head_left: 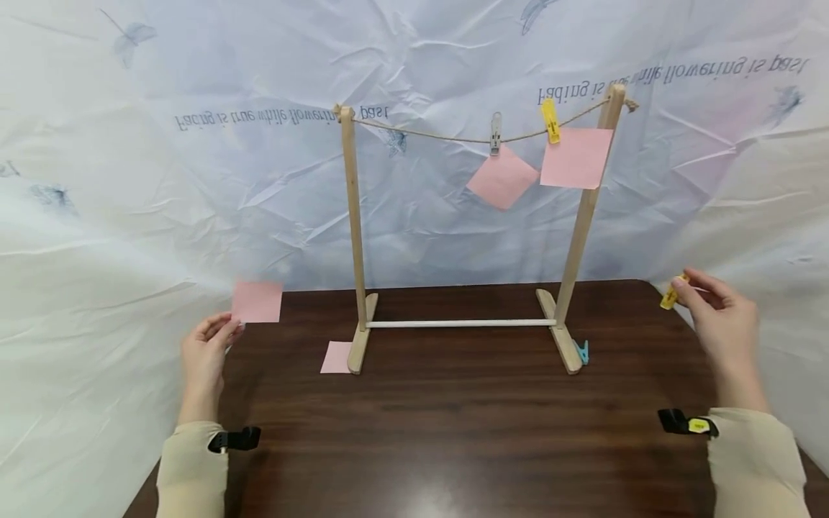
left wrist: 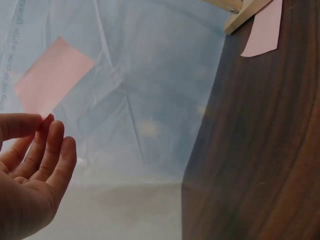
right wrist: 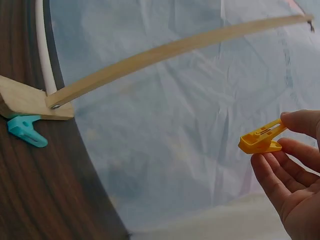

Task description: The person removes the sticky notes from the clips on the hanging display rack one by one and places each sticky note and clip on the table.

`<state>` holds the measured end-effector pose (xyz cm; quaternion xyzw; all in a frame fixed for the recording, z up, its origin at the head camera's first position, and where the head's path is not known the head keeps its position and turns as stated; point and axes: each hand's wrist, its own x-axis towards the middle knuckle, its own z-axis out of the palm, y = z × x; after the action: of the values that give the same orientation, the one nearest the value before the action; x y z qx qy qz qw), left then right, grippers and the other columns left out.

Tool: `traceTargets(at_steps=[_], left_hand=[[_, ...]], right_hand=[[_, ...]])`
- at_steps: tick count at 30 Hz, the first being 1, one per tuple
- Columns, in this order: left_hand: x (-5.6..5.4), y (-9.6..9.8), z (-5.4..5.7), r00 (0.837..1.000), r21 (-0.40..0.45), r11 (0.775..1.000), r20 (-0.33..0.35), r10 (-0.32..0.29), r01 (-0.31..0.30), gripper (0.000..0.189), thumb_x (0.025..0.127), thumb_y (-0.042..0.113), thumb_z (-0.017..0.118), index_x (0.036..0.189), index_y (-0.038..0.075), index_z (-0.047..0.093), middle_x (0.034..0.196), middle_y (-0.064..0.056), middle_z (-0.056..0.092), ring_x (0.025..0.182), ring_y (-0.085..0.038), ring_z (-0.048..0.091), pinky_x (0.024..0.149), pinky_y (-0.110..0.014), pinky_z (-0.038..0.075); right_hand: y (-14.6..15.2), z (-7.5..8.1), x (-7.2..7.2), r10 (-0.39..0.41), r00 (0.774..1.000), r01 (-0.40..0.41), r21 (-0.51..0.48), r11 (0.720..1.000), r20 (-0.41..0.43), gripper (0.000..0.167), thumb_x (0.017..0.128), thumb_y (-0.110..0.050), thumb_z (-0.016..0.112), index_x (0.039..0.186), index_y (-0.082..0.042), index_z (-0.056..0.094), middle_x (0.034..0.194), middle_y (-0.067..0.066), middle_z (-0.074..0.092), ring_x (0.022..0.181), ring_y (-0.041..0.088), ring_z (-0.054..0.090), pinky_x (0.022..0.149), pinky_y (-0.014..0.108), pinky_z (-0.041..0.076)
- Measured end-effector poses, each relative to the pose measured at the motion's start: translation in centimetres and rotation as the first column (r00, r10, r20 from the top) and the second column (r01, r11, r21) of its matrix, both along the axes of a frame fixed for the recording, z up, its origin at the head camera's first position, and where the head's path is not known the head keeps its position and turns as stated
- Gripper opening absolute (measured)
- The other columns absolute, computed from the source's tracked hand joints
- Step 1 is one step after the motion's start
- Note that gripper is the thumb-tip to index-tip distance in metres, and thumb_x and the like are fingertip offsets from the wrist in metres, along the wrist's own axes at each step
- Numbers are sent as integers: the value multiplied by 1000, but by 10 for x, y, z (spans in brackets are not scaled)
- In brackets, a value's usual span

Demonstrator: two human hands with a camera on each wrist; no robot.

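My left hand (head_left: 206, 354) pinches a pink paper square (head_left: 257, 302) by its lower left corner, raised at the table's left side. In the left wrist view the thumb and forefinger meet on that corner of the sheet (left wrist: 55, 75). On the far right my right hand (head_left: 728, 324) holds a yellow clothespin (head_left: 671, 293) by its handle end, thumb on one arm and fingers on the other. Between the hands stands a wooden frame with a sagging string (head_left: 427, 134). A grey clothespin (head_left: 495, 135) and a yellow clothespin (head_left: 550, 121) each hold a pink square on the string's right half.
Another pink square (head_left: 335, 357) lies by the frame's left foot (head_left: 361, 338). A turquoise clothespin (head_left: 583, 352) rests beside the right foot (head_left: 562, 338). A white rod (head_left: 460, 324) joins the feet low over the dark table (head_left: 447, 417). Printed white sheeting (head_left: 278, 194) hangs behind.
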<state>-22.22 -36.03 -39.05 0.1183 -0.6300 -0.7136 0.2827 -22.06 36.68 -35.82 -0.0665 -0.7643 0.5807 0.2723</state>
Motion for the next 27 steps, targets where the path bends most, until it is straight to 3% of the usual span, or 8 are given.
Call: traceTargets(at_steps=[3,7,19,27], left_hand=[[-3,1,-7,999,65,997,-27,31,-29,9,90,-5,72,98,0,72,81,-2,72,68,-12,70,66,-19,57],[-5,0,-12,999,109,994,-45,30,-25,10,90,-8,70,96,0,72,78,-2,72,67,-12,70,66,-20,57],[-7,-1,-18,1000,45,999,6,-4,4,10,90,-5,72,99,-1,71,81,2,71,70,-10,70,69,-18,57],[-13,5,-30,997,-30,1000,82,-2,5,12,93,0,71,104,-3,67,80,6,70,69,-7,69,67,-17,56]], right_hand=[[4,-6,-1,-11,1000,10,-33,999,-12,45,95,-22,71,138,-13,63,105,-26,63,83,-11,65,71,4,48],[4,-12,-4,-23,1000,22,15,1000,16,46,96,-28,71,139,-17,63,105,-27,61,85,-11,62,66,5,47],[-8,-25,-10,-26,998,17,137,990,63,50,96,-37,69,141,-15,61,109,-29,57,84,-12,59,67,6,45],[-13,-36,-19,-26,991,-10,259,966,134,56,98,-45,64,145,-15,57,138,3,57,101,-11,48,73,6,41]])
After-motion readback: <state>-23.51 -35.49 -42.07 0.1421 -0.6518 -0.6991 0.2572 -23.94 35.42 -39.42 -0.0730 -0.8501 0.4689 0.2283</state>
